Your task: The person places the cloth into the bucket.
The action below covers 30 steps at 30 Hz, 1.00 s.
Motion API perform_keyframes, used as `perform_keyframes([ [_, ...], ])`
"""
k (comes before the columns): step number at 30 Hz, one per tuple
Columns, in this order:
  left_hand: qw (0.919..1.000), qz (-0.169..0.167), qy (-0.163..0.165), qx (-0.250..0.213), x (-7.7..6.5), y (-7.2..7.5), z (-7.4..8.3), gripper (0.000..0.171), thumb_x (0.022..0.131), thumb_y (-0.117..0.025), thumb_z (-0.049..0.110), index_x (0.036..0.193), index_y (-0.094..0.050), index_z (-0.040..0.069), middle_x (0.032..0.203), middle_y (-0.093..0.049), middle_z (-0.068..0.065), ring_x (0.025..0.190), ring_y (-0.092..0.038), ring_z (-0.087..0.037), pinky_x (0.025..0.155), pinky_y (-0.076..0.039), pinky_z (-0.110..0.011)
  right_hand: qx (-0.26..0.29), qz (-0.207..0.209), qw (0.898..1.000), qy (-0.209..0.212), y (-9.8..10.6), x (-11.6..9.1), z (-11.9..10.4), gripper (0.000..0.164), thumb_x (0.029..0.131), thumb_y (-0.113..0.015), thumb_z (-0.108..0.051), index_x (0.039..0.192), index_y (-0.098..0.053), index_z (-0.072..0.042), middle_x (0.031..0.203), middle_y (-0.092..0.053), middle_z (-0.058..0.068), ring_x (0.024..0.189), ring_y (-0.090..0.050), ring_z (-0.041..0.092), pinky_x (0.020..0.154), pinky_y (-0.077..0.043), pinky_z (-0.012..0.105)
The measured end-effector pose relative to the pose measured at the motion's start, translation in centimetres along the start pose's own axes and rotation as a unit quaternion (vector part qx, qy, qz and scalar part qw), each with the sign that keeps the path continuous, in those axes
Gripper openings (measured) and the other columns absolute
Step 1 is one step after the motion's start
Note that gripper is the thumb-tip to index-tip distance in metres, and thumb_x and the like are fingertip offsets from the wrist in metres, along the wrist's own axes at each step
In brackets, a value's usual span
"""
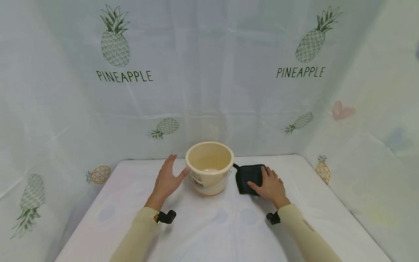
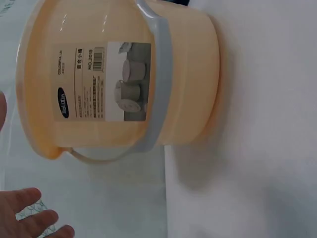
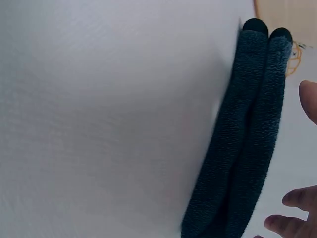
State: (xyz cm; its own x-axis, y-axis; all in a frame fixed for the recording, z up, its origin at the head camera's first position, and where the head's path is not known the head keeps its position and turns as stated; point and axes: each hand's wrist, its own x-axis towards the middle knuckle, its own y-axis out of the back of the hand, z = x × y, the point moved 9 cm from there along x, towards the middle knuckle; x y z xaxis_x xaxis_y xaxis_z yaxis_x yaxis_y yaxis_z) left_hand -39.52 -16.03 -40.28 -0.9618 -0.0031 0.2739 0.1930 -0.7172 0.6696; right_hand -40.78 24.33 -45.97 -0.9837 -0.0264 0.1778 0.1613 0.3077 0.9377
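Note:
A cream plastic bucket (image 1: pixel 213 177) stands upright near the back of the table, its grey handle (image 2: pixel 161 84) hanging down across the front. A printed label (image 2: pixel 101 82) is on its side in the left wrist view. My left hand (image 1: pixel 167 179) is at the bucket's left with thumb and fingers spread, apparently not gripping it. To the right of the bucket lies a folded dark fuzzy towel (image 1: pixel 248 177) with black edging and a hanging loop. Over its right part hovers my right hand (image 1: pixel 272 185), fingers apart; in the right wrist view a gap shows between the thumb (image 3: pixel 309 101) and the towel.
A white cloth covers the table (image 1: pixel 209 229). Behind it hangs a pale curtain (image 1: pixel 209 72) printed with pineapples, which also closes off both sides. Each wrist carries a small black camera (image 1: pixel 167 217).

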Motion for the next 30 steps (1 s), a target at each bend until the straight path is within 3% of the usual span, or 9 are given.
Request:
perform_keyframes([
  [9, 0.9964, -0.011, -0.04, -0.074, 0.4, -1.1, 1.5, 0.093, 0.093, -0.078, 0.048, 0.163, -0.035, 0.005, 0.173, -0.024, -0.011, 0.159, -0.022, -0.036, 0.127, -0.022, -0.061, 0.0, 0.0, 1.0, -0.007, -1.0, 0.3, 0.9, 0.115, 0.089, -0.068, -0.07, 0.158, -0.029, 0.014, 0.163, -0.026, 0.039, 0.147, -0.029, 0.059, 0.111, -0.037, 0.077],
  [15, 0.9935, -0.022, -0.063, -0.093, 0.8, -1.8, 2.4, 0.094, 0.091, -0.082, 0.044, 0.163, -0.036, 0.005, 0.172, -0.027, -0.011, 0.158, -0.024, -0.035, 0.127, -0.026, -0.057, 0.011, -0.022, 1.0, -0.013, -1.4, 0.3, 1.4, 0.119, 0.087, -0.072, -0.068, 0.157, -0.027, 0.017, 0.163, -0.024, 0.039, 0.149, -0.028, 0.057, 0.113, -0.039, 0.072],
  [22, 0.9901, -0.022, -0.07, -0.119, 1.1, -1.9, 2.3, 0.096, 0.09, -0.085, 0.037, 0.163, -0.034, 0.003, 0.171, -0.029, -0.011, 0.158, -0.026, -0.03, 0.127, -0.032, -0.042, 0.021, -0.038, 0.999, -0.01, -1.7, 0.3, 1.4, 0.118, 0.084, -0.076, -0.065, 0.154, -0.031, 0.019, 0.162, -0.027, 0.039, 0.145, -0.035, 0.056, 0.112, -0.043, 0.068],
  [30, 0.9861, -0.025, -0.065, -0.151, 1.5, -2.2, 1.9, 0.097, 0.088, -0.087, 0.036, 0.163, -0.035, 0.003, 0.171, -0.031, -0.011, 0.158, -0.026, -0.029, 0.127, -0.031, -0.043, 0.042, -0.057, 0.997, -0.004, -2.0, 0.3, 1.4, 0.119, 0.083, -0.08, -0.061, 0.151, -0.031, 0.023, 0.159, -0.03, 0.042, 0.143, -0.038, 0.057, 0.114, -0.042, 0.067],
])
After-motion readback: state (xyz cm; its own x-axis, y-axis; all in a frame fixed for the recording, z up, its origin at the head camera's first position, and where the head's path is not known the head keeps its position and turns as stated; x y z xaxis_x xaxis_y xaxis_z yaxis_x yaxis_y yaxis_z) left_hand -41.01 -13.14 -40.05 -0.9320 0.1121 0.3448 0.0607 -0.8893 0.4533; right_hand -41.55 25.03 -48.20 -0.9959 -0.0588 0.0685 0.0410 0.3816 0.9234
